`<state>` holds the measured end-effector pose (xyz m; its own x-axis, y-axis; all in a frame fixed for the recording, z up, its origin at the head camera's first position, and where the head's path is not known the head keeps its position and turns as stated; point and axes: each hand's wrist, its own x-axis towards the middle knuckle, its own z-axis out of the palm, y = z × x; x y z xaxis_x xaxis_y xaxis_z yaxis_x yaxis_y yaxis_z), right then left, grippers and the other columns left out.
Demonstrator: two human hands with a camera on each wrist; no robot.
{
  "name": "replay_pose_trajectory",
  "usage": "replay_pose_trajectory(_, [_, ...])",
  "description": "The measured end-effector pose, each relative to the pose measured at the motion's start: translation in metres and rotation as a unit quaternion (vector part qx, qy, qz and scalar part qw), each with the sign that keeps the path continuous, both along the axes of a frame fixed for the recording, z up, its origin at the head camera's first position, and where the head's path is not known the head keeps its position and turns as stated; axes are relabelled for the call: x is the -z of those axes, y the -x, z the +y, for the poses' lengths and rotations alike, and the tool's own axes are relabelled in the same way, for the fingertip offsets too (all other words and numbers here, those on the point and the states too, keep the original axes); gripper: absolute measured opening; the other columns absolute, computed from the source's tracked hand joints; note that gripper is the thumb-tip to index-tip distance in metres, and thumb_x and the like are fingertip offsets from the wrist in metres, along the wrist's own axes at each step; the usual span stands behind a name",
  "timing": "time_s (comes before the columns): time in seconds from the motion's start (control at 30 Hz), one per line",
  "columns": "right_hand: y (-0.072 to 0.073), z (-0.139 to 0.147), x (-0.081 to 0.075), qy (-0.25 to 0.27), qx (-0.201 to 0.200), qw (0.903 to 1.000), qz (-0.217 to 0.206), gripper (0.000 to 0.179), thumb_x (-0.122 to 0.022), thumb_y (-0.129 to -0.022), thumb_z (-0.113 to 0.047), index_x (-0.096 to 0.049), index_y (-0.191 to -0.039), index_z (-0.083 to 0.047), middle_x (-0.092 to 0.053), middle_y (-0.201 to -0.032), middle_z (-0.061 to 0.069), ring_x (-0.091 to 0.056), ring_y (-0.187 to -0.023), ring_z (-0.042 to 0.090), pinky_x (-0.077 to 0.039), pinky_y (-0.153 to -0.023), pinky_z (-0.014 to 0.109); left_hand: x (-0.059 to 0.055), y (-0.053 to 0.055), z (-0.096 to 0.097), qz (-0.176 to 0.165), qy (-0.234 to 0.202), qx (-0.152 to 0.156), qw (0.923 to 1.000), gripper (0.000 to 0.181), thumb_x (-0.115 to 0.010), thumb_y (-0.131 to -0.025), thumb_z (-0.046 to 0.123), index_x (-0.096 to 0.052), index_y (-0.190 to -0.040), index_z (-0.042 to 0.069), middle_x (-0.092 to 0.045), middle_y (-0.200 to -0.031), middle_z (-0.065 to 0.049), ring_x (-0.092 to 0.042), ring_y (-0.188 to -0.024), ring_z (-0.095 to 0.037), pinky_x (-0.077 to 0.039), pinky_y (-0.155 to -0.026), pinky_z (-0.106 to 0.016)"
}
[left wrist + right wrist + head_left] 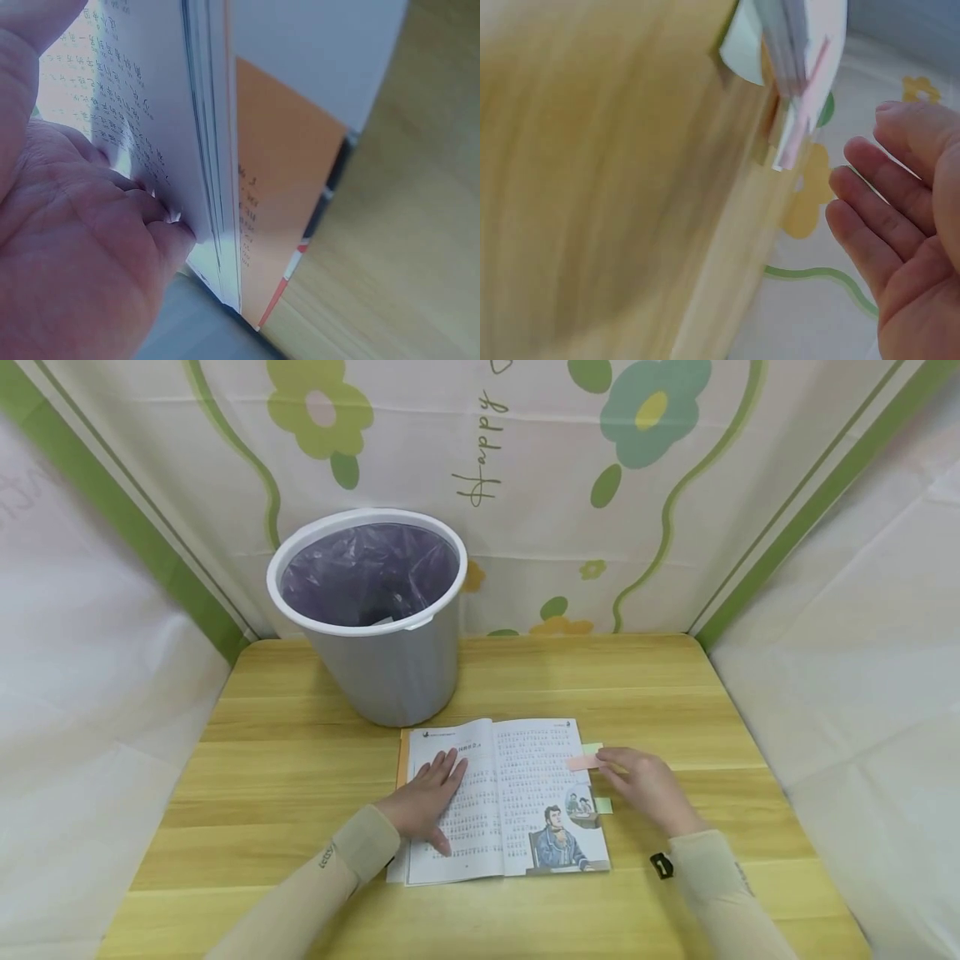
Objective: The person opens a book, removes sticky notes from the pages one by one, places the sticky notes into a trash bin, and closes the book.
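Observation:
An open book [525, 793] with printed text and a drawing of a seated figure lies on the table. My left hand [426, 802] rests on its left page, fingers spread. A pink sticky tab [582, 763] lies at the right page's outer edge, partly over the text. At that tab's outer end are the fingertips of my right hand [648, 785]. In the right wrist view its fingers [889, 217] look loosely extended, apart from the pink strip [804, 124]. Pale green tabs [603, 806] stick out along the same edge. The left wrist view shows an orange cover flap [277, 165].
Behind the book's left side stands a grey bin [386, 681] with a white rim and a purple liner. The wooden table [285, 793] backs onto a flower-patterned cloth [540, 527], with white cloth sides [847, 635] to the left and right.

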<state>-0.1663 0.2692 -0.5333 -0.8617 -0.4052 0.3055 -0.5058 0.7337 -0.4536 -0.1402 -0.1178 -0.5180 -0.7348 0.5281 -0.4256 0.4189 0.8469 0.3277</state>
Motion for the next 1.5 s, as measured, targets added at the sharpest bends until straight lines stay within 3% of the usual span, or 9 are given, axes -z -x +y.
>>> replay_pose_trajectory(0.3, [-0.007,-0.001,0.005,-0.022,0.021,0.9983,-0.05,0.032,-0.076,-0.086,-0.009,-0.071,-0.117,-0.003,-0.068,-0.121,0.017,-0.064,-0.111,0.037,-0.05,-0.093,0.052,-0.001,0.0,0.0,0.001,-0.001,-0.001,1.0,0.139,-0.086,-0.059,0.052,0.0,-0.159,0.008,0.012,-0.164,-0.014,0.007,-0.15,-0.032,-0.008,-0.12,-0.045])
replay_pose_trajectory(0.5, [-0.007,-0.001,0.011,-0.031,0.019,0.9987,-0.035,0.031,-0.076,-0.086,-0.01,-0.071,-0.116,-0.003,-0.069,-0.117,0.015,-0.066,-0.108,0.035,-0.053,-0.09,0.049,-0.001,0.0,0.0,0.004,0.0,0.005,1.0,0.14,-0.086,-0.059,0.052,0.0,-0.159,0.007,0.012,-0.164,-0.015,0.007,-0.15,-0.033,-0.008,-0.12,-0.045])
replay_pose_trajectory(0.77, [-0.009,-0.001,0.013,-0.036,0.033,0.9972,-0.058,0.035,-0.075,-0.088,-0.012,-0.069,-0.121,-0.004,-0.066,-0.124,0.017,-0.063,-0.114,0.037,-0.048,-0.096,0.052,0.001,0.001,-0.001,0.006,-0.003,0.006,1.0,0.14,-0.086,-0.058,0.052,0.001,-0.159,0.007,0.012,-0.164,-0.015,0.007,-0.15,-0.032,-0.008,-0.12,-0.045])
replay_pose_trajectory(0.97, [-0.01,-0.004,0.014,-0.042,0.018,0.9984,-0.035,0.031,-0.076,-0.087,-0.008,-0.071,-0.118,-0.005,-0.068,-0.12,0.015,-0.064,-0.111,0.036,-0.051,-0.093,0.05,0.004,0.001,-0.002,0.009,-0.001,0.006,0.9999,0.141,-0.086,-0.058,0.053,0.001,-0.159,0.008,0.012,-0.164,-0.015,0.007,-0.15,-0.032,-0.008,-0.12,-0.045])
replay_pose_trajectory(1.5, [-0.01,-0.006,0.016,-0.062,0.026,0.9971,-0.035,0.033,-0.076,-0.086,-0.007,-0.071,-0.118,-0.005,-0.067,-0.124,0.016,-0.061,-0.117,0.036,-0.049,-0.095,0.051,0.001,0.0,0.0,0.003,-0.001,0.0,1.0,0.14,-0.086,-0.059,0.052,0.0,-0.159,0.008,0.012,-0.164,-0.014,0.007,-0.15,-0.031,-0.007,-0.12,-0.045])
